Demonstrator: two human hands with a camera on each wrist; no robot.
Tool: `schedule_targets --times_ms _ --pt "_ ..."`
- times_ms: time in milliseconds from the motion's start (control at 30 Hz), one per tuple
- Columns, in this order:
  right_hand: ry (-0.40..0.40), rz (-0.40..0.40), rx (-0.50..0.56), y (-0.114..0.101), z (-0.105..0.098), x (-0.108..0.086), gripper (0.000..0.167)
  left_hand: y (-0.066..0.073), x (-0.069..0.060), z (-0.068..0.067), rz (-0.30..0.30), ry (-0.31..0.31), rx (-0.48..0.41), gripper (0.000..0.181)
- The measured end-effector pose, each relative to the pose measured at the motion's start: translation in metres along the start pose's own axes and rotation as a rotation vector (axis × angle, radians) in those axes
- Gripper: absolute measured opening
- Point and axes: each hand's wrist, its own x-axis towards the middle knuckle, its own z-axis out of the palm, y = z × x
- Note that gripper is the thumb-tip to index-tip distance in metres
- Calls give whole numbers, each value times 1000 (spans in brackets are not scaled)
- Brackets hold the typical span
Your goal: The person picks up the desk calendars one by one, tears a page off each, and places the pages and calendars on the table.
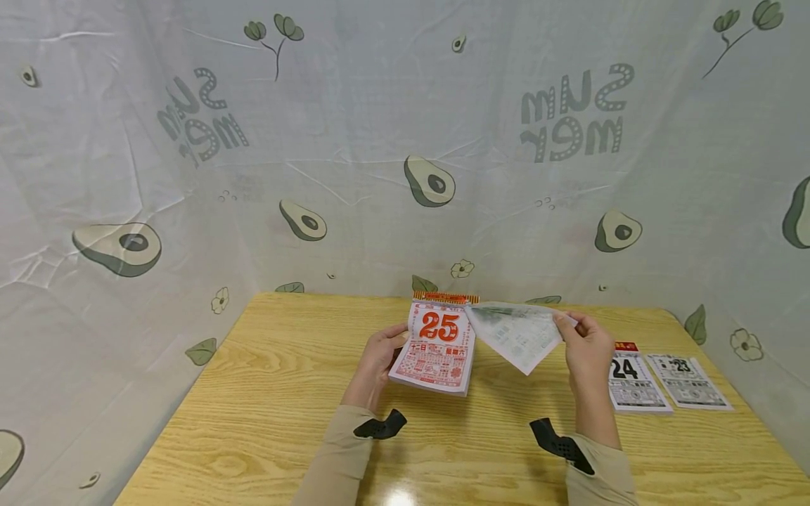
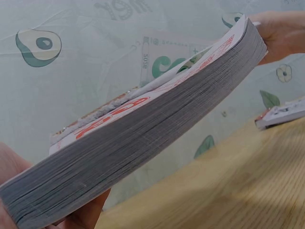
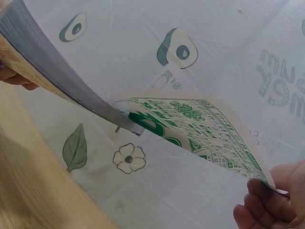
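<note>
A thick tear-off calendar [image 1: 436, 351] is lifted off the table, its top page showing a red 25 under a red and gold header strip. My left hand [image 1: 382, 355] grips the pad by its left side. My right hand [image 1: 588, 351] pinches the outer corner of a thin calendar sheet [image 1: 519, 334], pulled out to the right. In the right wrist view the sheet [image 3: 200, 129] has green print and runs slantwise to the pad's top end, where it appears still attached at a corner. The thick stack of page edges [image 2: 133, 148] fills the left wrist view.
To the right on the wooden table [image 1: 285, 422] lie a calendar page with a black 24 [image 1: 639, 393] and a page with 23 [image 1: 690, 383]. A pale cloth [image 1: 380, 105] printed with avocados hangs behind and beside the table.
</note>
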Motion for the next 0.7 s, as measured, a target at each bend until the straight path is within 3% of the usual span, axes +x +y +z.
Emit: schedule_targets --times_ms 300,567,700 --pt "24 -24 56 -1 4 -3 19 -2 -1 -1 24 -5 27 40" --pt "37 -41 214 -10 2 -8 14 2 -2 -3 75 -33 -49 39" --pt "-23 -34 132 -13 3 -8 21 2 -2 -1 115 -62 -60 40"
